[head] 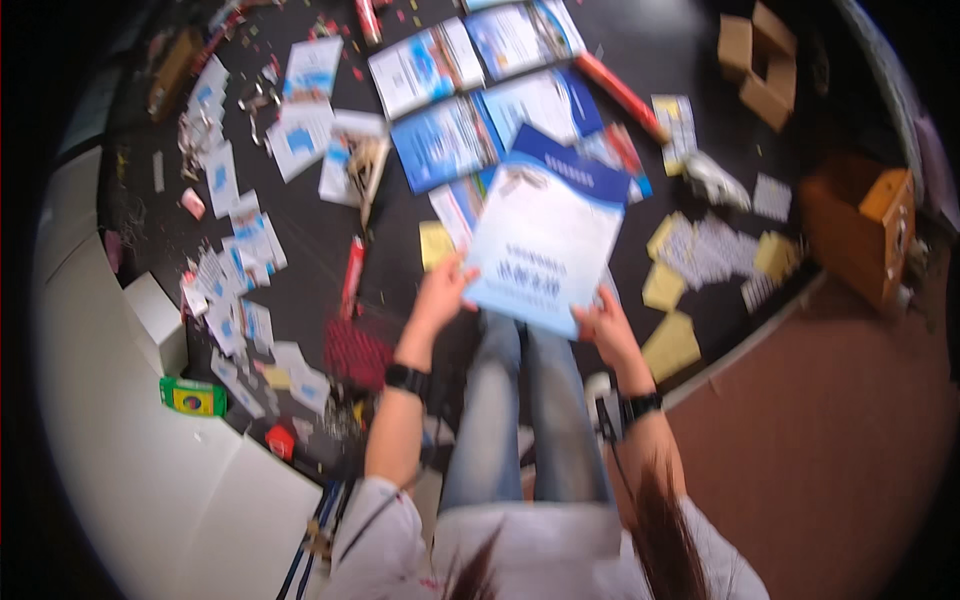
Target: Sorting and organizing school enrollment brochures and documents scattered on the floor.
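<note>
A white and blue booklet [547, 232] with a dark blue band is held up in front of me, printed side towards me, tilted a little. My left hand [442, 292] pinches its lower left corner, and my right hand [606, 324] grips its lower right corner. Beyond it, more blue and white booklets lie in rows on the dark floor, among them one with a photo strip [427, 67] and a blue one [444, 141]. The held booklet hides part of those beneath. A yellow paper [435, 244] lies just beyond my left hand.
Red tubes [621, 97] lie beyond and to the left. Scattered leaflets [298, 139] cover the left side. Yellow and white papers [701, 251], a wooden box [855, 225] and an open cardboard box [759, 64] are at right. A green packet [193, 397] sits on a white surface at lower left.
</note>
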Tool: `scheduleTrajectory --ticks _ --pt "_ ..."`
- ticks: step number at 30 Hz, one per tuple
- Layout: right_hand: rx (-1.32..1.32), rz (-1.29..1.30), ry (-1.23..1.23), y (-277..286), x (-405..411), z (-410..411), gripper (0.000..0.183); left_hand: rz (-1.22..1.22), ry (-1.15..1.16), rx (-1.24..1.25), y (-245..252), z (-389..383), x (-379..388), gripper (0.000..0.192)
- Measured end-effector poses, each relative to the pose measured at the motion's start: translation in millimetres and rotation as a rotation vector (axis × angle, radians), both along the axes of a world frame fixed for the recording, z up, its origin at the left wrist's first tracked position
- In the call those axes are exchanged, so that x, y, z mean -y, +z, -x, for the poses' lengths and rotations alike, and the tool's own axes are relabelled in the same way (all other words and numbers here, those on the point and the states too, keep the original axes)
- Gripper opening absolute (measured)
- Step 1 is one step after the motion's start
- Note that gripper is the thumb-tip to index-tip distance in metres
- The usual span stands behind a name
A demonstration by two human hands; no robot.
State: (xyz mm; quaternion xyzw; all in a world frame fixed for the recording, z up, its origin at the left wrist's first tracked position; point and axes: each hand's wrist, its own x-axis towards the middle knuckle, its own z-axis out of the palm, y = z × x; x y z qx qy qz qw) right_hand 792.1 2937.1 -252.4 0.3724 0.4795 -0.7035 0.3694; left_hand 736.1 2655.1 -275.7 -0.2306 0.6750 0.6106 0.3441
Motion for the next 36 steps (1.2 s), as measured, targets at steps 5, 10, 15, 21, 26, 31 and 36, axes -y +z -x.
scheduleTrajectory --ticks 5,10,15,21,26,31,36 --pt "-0.088 0.017 -0.094 -110 11 50 0.044 -0.007 0.124 -0.078 -85 60 -8 0.039" --pt "-0.248 0.101 -0.23 -235 6 97 0.037 -0.156 0.35 -0.167 -180 111 -33 0.039" --pt "-0.322 0.08 -0.32 -333 12 131 0.035 -0.24 0.292 -0.237 -275 135 -50 0.043" --pt "-0.35 0.086 -0.414 -404 40 151 0.039 -0.372 -0.059 -0.194 -372 146 -50 0.041" --pt "-0.232 0.069 -0.26 -415 47 148 0.04 -0.278 -0.01 -0.03 -403 142 -49 0.038" --pt "-0.145 0.21 -0.098 -427 33 149 0.035 -0.326 0.05 -0.036 -395 142 -48 0.047" --pt "-0.216 0.189 -0.123 -414 48 165 0.037 -0.317 0.11 -0.116 -396 145 -44 0.061"
